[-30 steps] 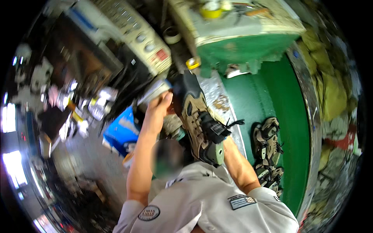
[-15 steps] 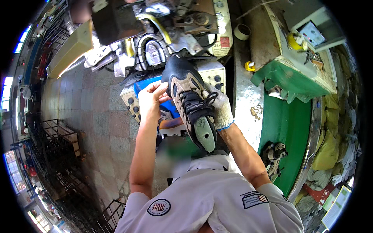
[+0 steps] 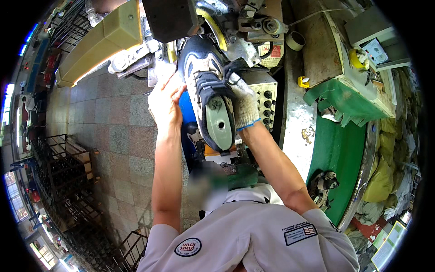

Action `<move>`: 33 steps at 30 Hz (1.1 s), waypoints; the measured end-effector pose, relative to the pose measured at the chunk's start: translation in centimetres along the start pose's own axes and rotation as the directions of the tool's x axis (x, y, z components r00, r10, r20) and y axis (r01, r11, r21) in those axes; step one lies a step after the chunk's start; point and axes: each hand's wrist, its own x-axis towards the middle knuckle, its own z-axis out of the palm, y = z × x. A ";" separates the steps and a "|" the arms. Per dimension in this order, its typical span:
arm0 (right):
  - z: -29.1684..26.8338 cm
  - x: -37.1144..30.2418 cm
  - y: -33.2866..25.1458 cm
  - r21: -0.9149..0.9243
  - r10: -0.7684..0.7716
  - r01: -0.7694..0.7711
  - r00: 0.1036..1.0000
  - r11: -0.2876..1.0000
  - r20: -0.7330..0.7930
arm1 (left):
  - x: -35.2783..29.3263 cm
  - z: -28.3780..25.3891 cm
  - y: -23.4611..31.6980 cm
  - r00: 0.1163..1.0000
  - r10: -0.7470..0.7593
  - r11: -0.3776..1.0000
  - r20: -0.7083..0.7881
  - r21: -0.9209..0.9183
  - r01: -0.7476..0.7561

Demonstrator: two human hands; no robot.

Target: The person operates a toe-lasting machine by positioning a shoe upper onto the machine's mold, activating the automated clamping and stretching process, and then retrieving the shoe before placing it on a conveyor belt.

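A black, beige and white shoe upper sits on a grey-green shoe last, whose top with a round hole faces up. Its toe points away from me, into the metal parts of a machine. My bare left hand grips the left side near the toe, its fingertips partly hidden. On the right side, my right hand, in a whitish knitted glove, is closed around the shoe by the black laces. The underside of the shoe is out of sight.
A dark block of the machine overhangs the toe. Control knobs line a panel to the right. Another shoe lies on the green surface at right. Dark racks stand at left on the tiled floor.
Both hands have carried the shoe forward and slightly left, so its toe now reaches in among the machine's metal parts. My view has shifted a little.
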 end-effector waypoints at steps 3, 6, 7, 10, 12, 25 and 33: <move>-0.8 1.9 2.2 0.001 -0.039 0.040 0.998 0.999 -0.040 | 0.6 -0.6 -1.1 0.999 0.036 0.999 0.030 -0.041 -0.035; -1.6 1.9 2.9 -0.205 -0.166 0.150 0.984 0.967 -0.066 | 0.3 -1.2 -3.4 1.000 -0.021 0.996 0.015 -0.082 0.022; -1.9 2.0 3.0 -0.264 -0.180 0.155 0.981 0.952 -0.074 | -0.2 -1.5 -3.7 0.998 -0.054 0.997 0.016 -0.047 0.055; -1.8 2.3 2.4 -0.334 -0.213 0.185 0.976 0.924 -0.047 | -2.9 0.2 -2.7 0.970 -0.239 0.968 0.053 -0.062 0.242; -0.6 1.9 2.5 -0.240 -0.193 0.153 0.970 0.959 -0.151 | -4.3 0.6 -2.9 0.914 -0.404 0.915 -0.029 -0.009 0.404; -2.0 2.0 3.3 -0.370 -0.205 0.135 0.966 0.919 -0.158 | -3.8 -0.7 -5.6 0.911 -0.392 0.915 0.132 -0.051 0.401; -2.7 2.2 4.3 -0.397 -0.217 0.123 0.955 0.910 -0.201 | -3.1 -2.1 -7.2 0.937 -0.341 0.938 0.071 0.098 0.334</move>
